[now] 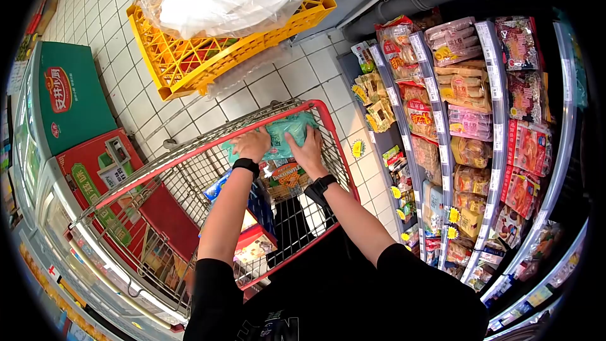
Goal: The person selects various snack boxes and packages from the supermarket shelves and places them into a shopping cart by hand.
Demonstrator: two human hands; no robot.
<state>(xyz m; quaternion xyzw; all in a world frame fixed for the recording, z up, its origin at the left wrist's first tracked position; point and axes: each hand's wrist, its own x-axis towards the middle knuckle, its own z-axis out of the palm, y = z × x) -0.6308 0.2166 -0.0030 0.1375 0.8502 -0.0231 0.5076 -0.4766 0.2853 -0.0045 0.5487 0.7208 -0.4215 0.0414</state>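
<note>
A teal soft plastic pack (278, 134) lies at the far end of the metal shopping cart (303, 233). My left hand (252, 145) presses on the pack's left part, fingers bent over it. Gripping its right part is my right hand (307, 149), with the thumb on top and the fingers partly hidden. Just below the hands is a dark pack with an orange picture (284, 175). Further left in the cart are a blue package (218, 185) and a red-and-white box (255, 244), partly covered by my left forearm. What the teal pack contains cannot be made out.
Ahead of the cart stands a yellow plastic crate (165, 79), covered by a clear plastic bag (227, 0). Shelves of packaged food (470, 120) line the right side. A freezer with a green panel (72, 98) borders the left. White tiles (252, 91) cover the floor.
</note>
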